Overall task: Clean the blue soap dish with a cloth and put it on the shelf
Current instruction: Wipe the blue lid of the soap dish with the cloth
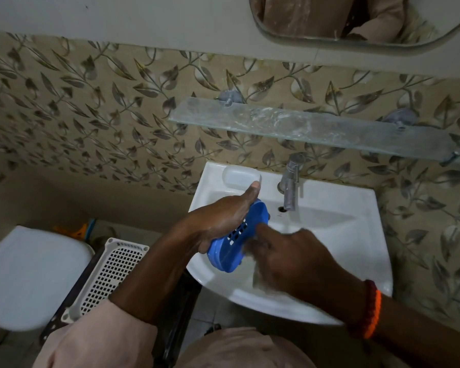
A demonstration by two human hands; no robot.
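blue soap dish [237, 237] unlabelled, in hands

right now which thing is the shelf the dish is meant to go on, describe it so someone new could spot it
Start at the white washbasin and look up the leaf-patterned wall past the metal tap. The shelf is the long flat pane of cloudy, smeared glass fixed there on metal brackets, below the mirror. It is the only see-through ledge, unlike the white soap recess moulded into the basin's rim.
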